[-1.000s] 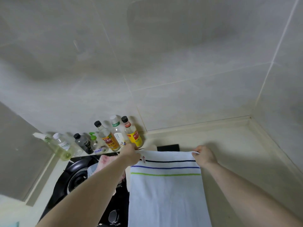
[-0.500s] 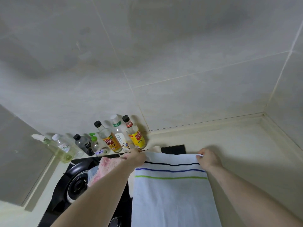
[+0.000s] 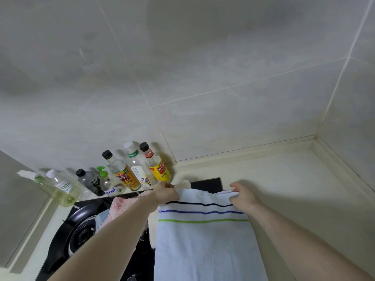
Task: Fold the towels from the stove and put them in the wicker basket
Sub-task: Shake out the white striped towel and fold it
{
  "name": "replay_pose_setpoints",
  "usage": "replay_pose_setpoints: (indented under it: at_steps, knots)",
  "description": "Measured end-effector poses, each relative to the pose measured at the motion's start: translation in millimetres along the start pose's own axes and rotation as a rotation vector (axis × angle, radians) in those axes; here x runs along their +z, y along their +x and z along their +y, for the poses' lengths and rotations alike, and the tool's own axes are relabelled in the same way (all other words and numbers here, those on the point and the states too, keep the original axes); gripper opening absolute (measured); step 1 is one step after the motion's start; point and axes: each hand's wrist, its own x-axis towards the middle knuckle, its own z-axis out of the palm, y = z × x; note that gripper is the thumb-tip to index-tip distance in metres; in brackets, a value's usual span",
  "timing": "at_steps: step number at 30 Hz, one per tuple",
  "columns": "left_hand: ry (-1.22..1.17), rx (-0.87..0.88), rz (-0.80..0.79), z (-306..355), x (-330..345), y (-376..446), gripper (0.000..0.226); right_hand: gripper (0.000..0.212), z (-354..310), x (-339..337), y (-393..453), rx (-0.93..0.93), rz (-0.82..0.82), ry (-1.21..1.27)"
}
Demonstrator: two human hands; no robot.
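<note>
A white towel (image 3: pixel 205 244) with a black, a blue and a green stripe lies spread flat, partly over the black stove (image 3: pixel 67 240) and partly on the counter. My left hand (image 3: pixel 165 194) pinches its far left corner. My right hand (image 3: pixel 242 196) pinches its far right corner. A pink towel (image 3: pixel 121 207) lies bunched on the stove under my left forearm, with a pale blue cloth (image 3: pixel 101 219) beside it. A cream cloth (image 3: pixel 185 184) peeks out behind the white towel. The wicker basket is out of sight.
Several bottles of oil and sauce (image 3: pixel 156 167) stand in a row against the tiled wall (image 3: pixel 203 78) behind the stove. The cream counter (image 3: pixel 294 189) runs right into a wall corner. A burner ring (image 3: pixel 83 234) shows on the stove's left.
Both hands have kept hold of the towel's far corners and shifted a little away from me and to the right. The camera has tilted slightly.
</note>
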Motion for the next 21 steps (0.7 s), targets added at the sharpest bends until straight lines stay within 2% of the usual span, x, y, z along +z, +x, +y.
replay_pose_setpoints:
  at_steps: [3, 5, 8, 11, 14, 17, 21]
  knots:
    - [0.388, 0.084, -0.075, 7, -5, 6, 0.064, 0.064, -1, -4, 1, -0.049, -0.088, -0.198]
    - [0.593, 0.159, -0.109, 14, -5, 7, 0.066, 0.052, -2, -4, 1, -0.108, -0.098, -0.317]
    - [0.719, 0.256, -0.087, 28, -5, 7, 0.047, 0.036, -2, -2, 3, -0.176, -0.048, -0.467]
    - [0.802, 0.308, -0.035, 32, -4, 6, 0.031, 0.023, -6, -2, 3, -0.192, 0.012, -0.586]
    - [0.830, 0.340, 0.035, 29, -7, -1, 0.026, 0.010, -13, -11, -7, -0.193, 0.071, -0.483]
    - [0.814, 0.444, 0.150, 21, -14, -18, 0.020, 0.015, -20, -27, -25, -0.200, 0.124, -0.366]
    - [0.788, 0.598, 0.291, 8, -19, -55, 0.019, 0.015, -31, -50, -62, -0.305, 0.148, -0.378]
